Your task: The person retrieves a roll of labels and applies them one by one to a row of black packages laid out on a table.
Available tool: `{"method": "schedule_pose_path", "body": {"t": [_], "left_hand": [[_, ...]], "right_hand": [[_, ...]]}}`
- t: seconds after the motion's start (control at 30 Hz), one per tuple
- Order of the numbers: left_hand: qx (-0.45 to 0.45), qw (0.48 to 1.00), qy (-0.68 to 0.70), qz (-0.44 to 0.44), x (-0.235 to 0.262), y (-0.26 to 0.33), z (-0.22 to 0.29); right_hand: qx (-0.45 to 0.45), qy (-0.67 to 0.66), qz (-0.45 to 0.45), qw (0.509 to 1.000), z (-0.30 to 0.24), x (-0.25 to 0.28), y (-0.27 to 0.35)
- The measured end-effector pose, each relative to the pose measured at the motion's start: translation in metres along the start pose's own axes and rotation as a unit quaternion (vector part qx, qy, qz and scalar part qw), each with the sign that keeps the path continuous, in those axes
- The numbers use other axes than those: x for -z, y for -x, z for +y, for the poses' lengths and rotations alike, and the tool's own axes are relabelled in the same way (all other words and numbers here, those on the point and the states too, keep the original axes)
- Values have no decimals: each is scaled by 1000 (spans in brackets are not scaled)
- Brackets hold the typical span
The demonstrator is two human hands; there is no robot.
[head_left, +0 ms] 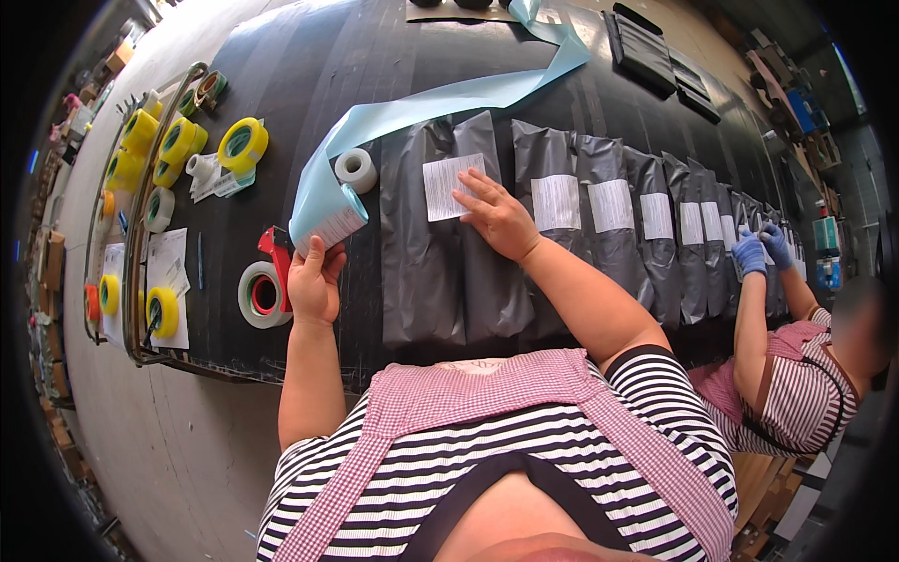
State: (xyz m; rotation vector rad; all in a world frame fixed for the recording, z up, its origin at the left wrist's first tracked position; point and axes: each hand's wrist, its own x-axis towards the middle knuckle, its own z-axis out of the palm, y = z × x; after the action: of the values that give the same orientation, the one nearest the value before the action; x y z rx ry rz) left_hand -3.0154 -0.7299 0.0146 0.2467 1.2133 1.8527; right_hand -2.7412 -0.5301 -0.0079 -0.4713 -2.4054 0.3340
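My right hand point(504, 220) lies with spread fingers on the right edge of a white printed label point(438, 190). That label sits on a dark grey plastic mailing bag point(421, 281), one of two side by side in front of me. With thumb and fingers, my left hand point(316, 283) pinches the curled end of a long light-blue label strip point(389, 114), where another white label point(339, 225) shows. The strip runs from there across the table to the far edge. A red tape dispenser point(274, 245) with a clear tape roll point(259, 295) rests beside my left hand.
Labelled grey bags point(613, 220) line the black table point(272, 56) rightward, where a co-worker's blue-gloved hands point(754, 251) work. A small white roll point(356, 170) sits by the strip. Yellow tape rolls point(243, 145) and a metal rail point(140, 220) stand left. Black pouches point(646, 56) lie far right.
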Motion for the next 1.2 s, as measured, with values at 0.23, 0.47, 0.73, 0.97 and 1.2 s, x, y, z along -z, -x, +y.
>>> {"method": "schedule_pose_path", "body": {"t": [0.23, 0.47, 0.73, 0.97, 1.2], "left_hand": [[5, 1000, -3, 2, 4, -1, -11], [2, 1000, -11, 6, 0, 0, -11], [-4, 1000, -26, 13, 3, 5, -5], [-9, 999, -35, -2, -3, 8, -1], [-4, 999, -15, -42, -30, 18, 5]], "right_hand": [[-45, 8, -5, 999, 21, 20, 28], [-35, -21, -5, 999, 26, 22, 27], [-109, -15, -111, 988, 24, 39, 25], [-139, 71, -110, 982, -14, 49, -7], [-240, 54, -179, 953, 2, -5, -9]]}}
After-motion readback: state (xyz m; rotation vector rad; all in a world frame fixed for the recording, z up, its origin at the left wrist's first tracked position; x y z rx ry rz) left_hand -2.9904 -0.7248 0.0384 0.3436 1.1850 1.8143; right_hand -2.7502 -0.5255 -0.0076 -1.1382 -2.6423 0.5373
